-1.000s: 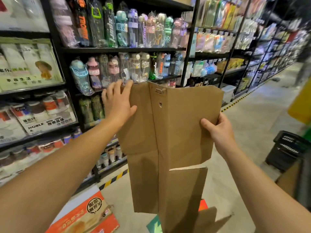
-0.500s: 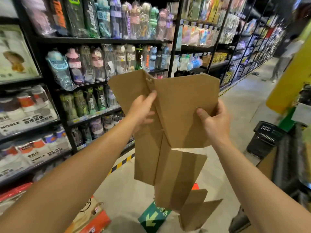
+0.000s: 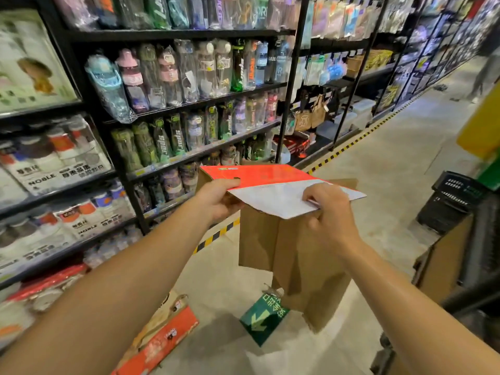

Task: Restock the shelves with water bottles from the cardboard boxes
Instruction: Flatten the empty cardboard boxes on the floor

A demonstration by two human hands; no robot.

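Observation:
I hold an emptied, flattened cardboard box (image 3: 273, 190) in front of me over the aisle floor. Its top panel lies level, red and white on the outside, and brown flaps hang below it. My left hand (image 3: 216, 198) grips the panel's left edge, thumb on top. My right hand (image 3: 328, 212) pinches the white part near its right side. Wrapped water bottles (image 3: 189, 74) fill the black shelves (image 3: 211, 100) to my left on several levels.
Another red and white cardboard box (image 3: 162, 336) lies on the floor at the lower left. A green arrow sticker (image 3: 263, 316) marks the floor. A black basket (image 3: 457, 196) and a cart with brown cardboard (image 3: 446, 263) stand at right. A person walks far down the aisle.
The cardboard has been turned from upright, brown side toward me, to level with its red and white face up. Both hands dropped lower and shifted grip; my view swung right and down.

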